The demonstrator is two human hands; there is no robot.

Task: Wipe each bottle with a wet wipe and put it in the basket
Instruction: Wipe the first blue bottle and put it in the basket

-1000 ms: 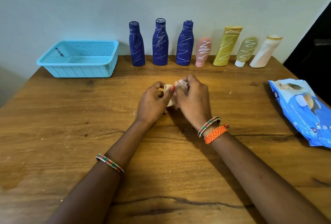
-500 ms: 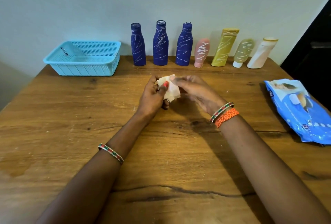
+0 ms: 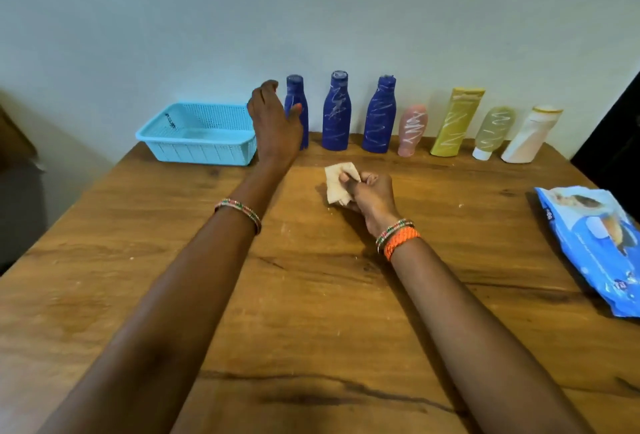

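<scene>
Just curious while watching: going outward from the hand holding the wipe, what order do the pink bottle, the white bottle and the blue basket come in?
From the right hand:
1. Pink bottle, just beyond it by the wall.
2. White bottle, far right of the row.
3. Blue basket, far left.
The last two are fairly close.

Arms: bare, no sleeves.
Left wrist: thin beaded bangle (image 3: 238, 209), red, green and silver.
Right wrist: matching beaded bangle (image 3: 393, 229); orange braided thread band (image 3: 401, 242) just behind it.
</scene>
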